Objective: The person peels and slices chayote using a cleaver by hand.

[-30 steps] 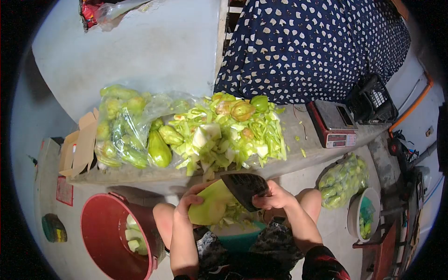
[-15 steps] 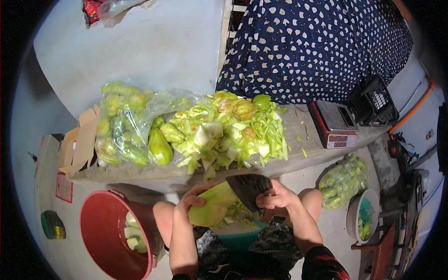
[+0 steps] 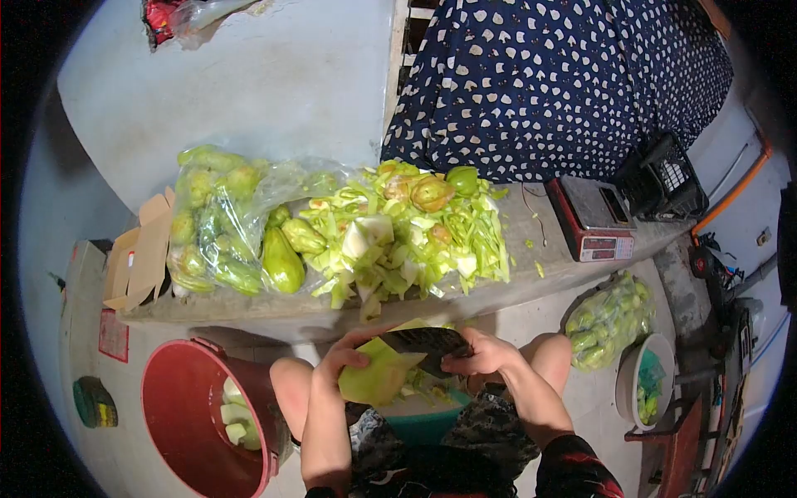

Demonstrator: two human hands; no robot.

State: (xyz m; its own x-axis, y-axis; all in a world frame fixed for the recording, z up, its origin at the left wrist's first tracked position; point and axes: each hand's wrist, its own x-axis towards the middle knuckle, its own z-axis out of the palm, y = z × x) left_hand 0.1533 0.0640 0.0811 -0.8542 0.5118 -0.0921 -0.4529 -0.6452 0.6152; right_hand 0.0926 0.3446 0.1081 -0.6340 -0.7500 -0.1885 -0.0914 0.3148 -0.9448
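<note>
My left hand (image 3: 339,358) is closed around a large pale green vegetable (image 3: 375,375), its thumb on the near face. In my right hand (image 3: 481,355) is the handle end of a broad dark blade (image 3: 427,344), which lies against the vegetable's upper right part. Below both, between my knees, a green basin (image 3: 423,427) holds peel pieces. Beyond my hands, a heap of green peelings (image 3: 465,241) covers part of the concrete ledge (image 3: 531,286). Whole green vegetables (image 3: 283,261) lie at the heap's left side.
A red tub (image 3: 178,423) with peeled pieces stands at left. On the ledge are a bag of vegetables (image 3: 217,224), an open cardboard box (image 3: 141,257), a red scale (image 3: 591,220) and a black crate (image 3: 664,178). Another bag (image 3: 610,324) and a white bucket (image 3: 631,382) are at right.
The blade and my right hand have moved left over the vegetable, and the blade lies flatter. The vegetable's visible outline has changed, with an angular edge beside the blade.
</note>
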